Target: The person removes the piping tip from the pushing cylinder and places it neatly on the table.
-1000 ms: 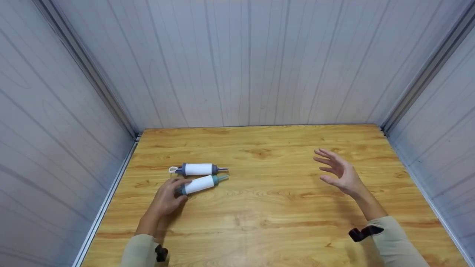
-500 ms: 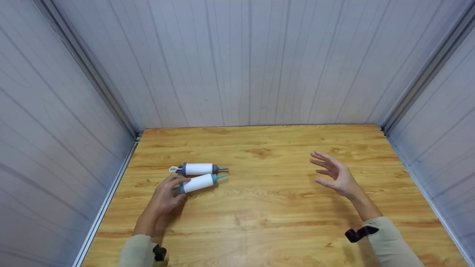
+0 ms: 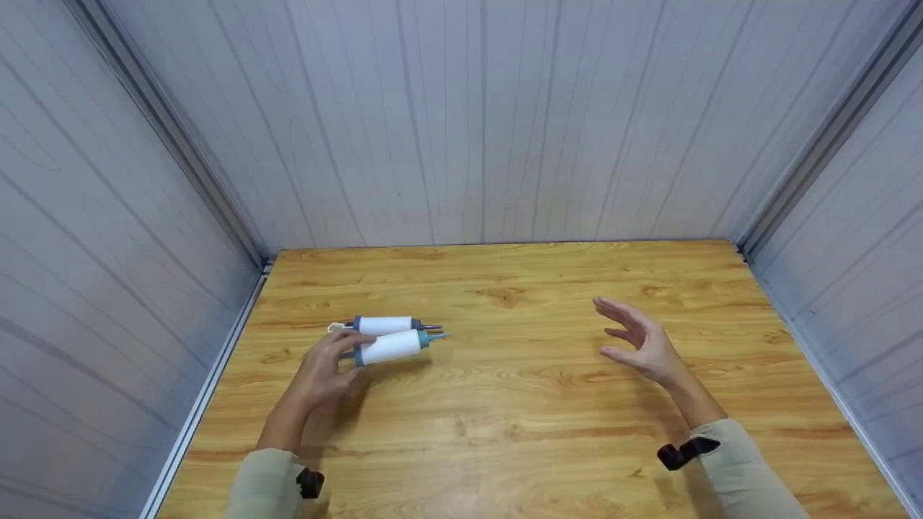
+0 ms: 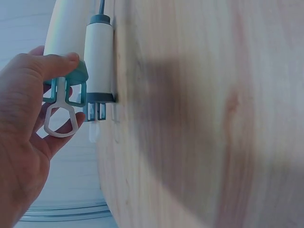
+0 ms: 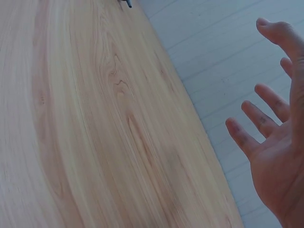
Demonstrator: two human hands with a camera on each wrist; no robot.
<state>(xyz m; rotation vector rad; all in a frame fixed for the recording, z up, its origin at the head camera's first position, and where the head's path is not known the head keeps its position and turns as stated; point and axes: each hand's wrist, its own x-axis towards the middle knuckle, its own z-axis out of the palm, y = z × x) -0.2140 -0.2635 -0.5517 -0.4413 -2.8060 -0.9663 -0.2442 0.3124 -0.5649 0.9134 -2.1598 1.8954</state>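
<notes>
My left hand [image 3: 321, 371] grips the rear end of a syringe with a white barrel and teal ends [image 3: 393, 346], thumb and fingers around its teal collar. Its nozzle points right, and a shadow falls on the table below it. The left wrist view shows the white pull ring [image 4: 61, 121] hanging behind the teal finger grips, near the fingertips. Just behind lies a second syringe with dark blue-grey ends [image 3: 386, 325], partly overlapped by the first. Off to the right, my right hand [image 3: 642, 346] hovers over the table with fingers spread and nothing in it.
A wood-grain table [image 3: 505, 404] spreads beneath both hands. Pale panel walls [image 3: 461, 130] enclose it at the back and on both sides, with metal rails in the corners. A dark nozzle tip [image 5: 127, 3] peeks in at the top of the right wrist view.
The left hand has raised the teal-ended syringe a little off the table, and its shadow has separated. My right hand has drifted left, fingers still spread. The blue-grey syringe stays put.
</notes>
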